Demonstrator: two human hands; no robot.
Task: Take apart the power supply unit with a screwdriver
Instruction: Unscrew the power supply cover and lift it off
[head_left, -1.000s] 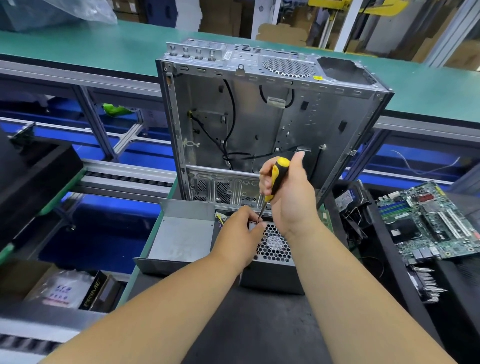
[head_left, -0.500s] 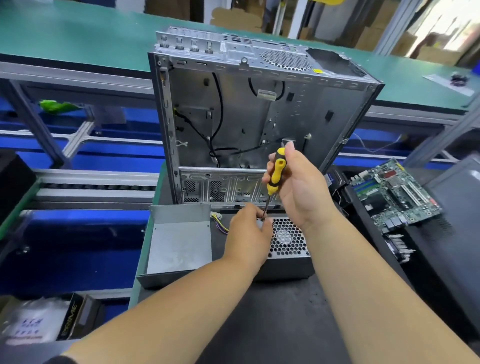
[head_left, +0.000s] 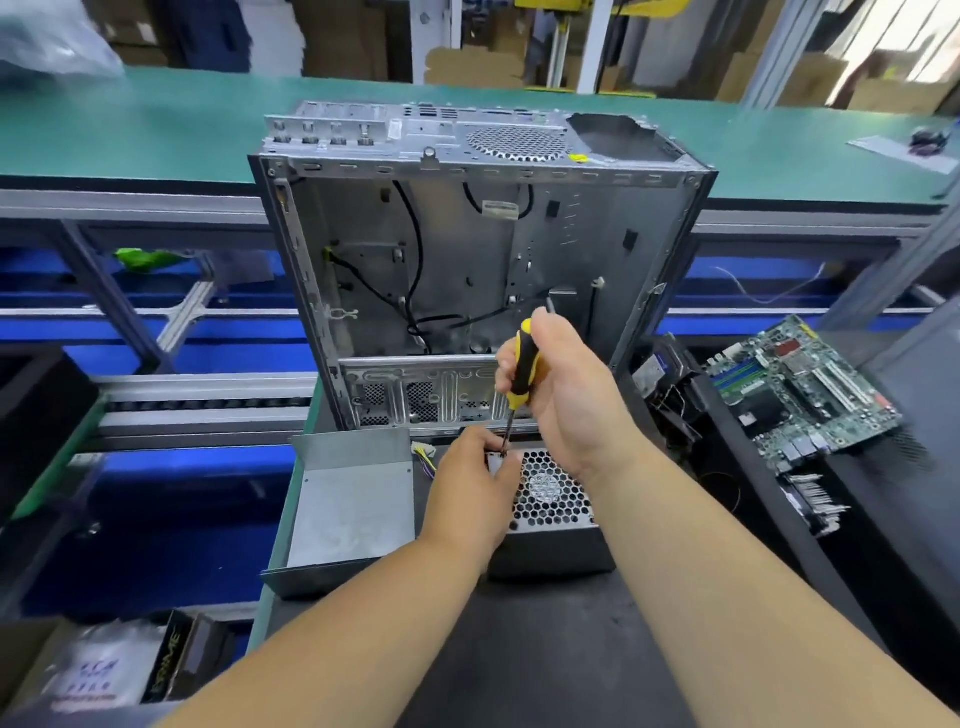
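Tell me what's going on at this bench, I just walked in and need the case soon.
A person is unscrewing a power supply unit on the dark bench. The right hand grips a yellow-and-black screwdriver, tip down at the unit's far left corner, where the left hand steadies it. The gutted computer case stands upright behind, untouched.

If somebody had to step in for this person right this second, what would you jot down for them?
Right hand: grips the yellow-and-black screwdriver, tip down at the near-left corner of the power supply unit.
Left hand: fingers at the same corner by the tip, steadying the unit.
The unit lies fan grille up on the black mat, before the open computer case.
Done: unit out of the case.
Left: that screw, then any others, then open the housing.
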